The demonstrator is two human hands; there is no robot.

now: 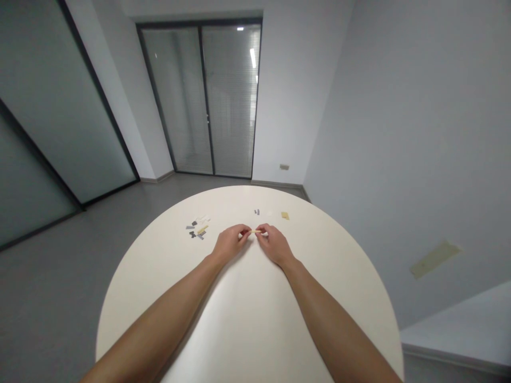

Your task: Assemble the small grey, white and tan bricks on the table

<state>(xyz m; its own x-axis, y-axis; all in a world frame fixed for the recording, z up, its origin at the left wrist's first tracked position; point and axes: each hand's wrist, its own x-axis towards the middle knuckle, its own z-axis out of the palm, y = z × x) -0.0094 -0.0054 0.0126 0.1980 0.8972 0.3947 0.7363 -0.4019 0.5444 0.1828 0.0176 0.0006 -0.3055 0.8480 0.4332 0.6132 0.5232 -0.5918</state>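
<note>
Between my two hands, just above the table's middle, is a small pale yellow strip [254, 231]. My left hand [230, 242] pinches its left end between thumb and fingertips. The right end is pinched the same way by my right hand [276, 244]. Fingers cover much of the strip, so its exact kind is hard to make out. To the left lies a loose group of small flat pieces: a yellow strip [203, 230], a grey piece [190, 227], dark pieces [192, 234] and whitish ones [204, 218]. Beyond my hands sit small grey pieces [256, 212] and a yellow piece [285, 215].
The round white table [255, 319] fills the lower middle, its curved edge standing over a grey floor [48, 298]. Glass doors with blinds [227, 101] are at the back. A pale wall [415, 133] with a beige patch [435, 259] rises on the right.
</note>
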